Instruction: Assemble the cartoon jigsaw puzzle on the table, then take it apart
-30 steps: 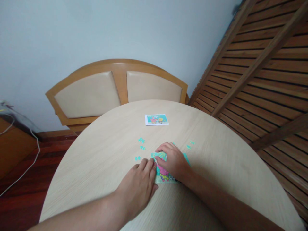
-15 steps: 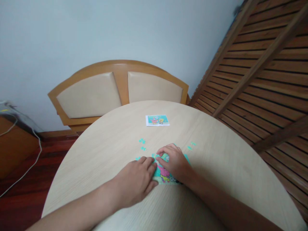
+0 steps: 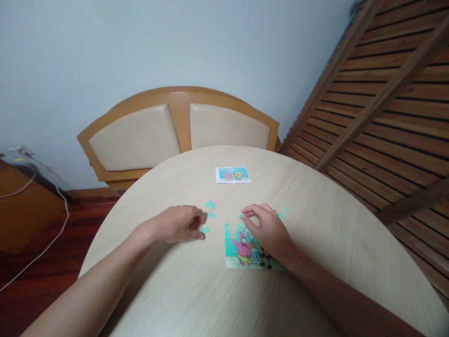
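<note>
"Can you read any wording on the printed picture card (image 3: 235, 174)?"

"No. It's too small and soft; along its top edge I can't tell lettering from drawing."

"What about the jigsaw puzzle (image 3: 242, 250)?"

"Nothing legible there either, and part of it is covered."

"The loose puzzle pieces (image 3: 211, 204)?"

"Far too tiny to make out any print."

"So no brand, number or sign?"

"None I can read, on those or anywhere else in view."
</note>
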The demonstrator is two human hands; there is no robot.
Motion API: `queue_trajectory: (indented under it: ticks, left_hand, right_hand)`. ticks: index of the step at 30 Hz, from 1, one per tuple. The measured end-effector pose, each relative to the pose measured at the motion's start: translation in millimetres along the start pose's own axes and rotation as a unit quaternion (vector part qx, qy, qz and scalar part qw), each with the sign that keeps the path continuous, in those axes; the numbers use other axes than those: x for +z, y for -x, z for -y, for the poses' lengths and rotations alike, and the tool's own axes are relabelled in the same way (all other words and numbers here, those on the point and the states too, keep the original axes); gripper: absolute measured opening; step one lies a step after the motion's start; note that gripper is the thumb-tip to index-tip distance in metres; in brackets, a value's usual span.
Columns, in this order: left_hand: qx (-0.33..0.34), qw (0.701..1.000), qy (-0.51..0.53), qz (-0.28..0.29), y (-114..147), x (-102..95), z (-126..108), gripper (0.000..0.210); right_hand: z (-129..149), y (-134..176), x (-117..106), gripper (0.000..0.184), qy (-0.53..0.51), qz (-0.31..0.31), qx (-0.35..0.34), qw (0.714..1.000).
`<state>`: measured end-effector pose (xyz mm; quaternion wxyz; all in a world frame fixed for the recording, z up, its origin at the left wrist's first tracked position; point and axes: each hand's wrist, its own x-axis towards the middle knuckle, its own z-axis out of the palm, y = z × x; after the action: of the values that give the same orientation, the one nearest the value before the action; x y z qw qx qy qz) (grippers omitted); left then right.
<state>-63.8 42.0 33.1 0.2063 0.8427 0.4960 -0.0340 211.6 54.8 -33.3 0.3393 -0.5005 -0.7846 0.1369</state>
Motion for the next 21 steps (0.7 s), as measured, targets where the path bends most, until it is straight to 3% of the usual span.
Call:
queue_trajectory:
  ticks: [8,21]
  left_hand:
    - [0.013,0.999,-0.03,-0.03,-2.3,11.5,-5.5,0.006]
    - [0.042,0.999,0.01,-0.027,-4.0,13.6,-16.6,0.019]
  right_hand:
    - [-13.1,-2.0,1.2,0.015,0.021,0.016,0.013,1.0]
    - [-17.0,-6.1,-3.5,0.018,0.015,0.027,0.002,1.0]
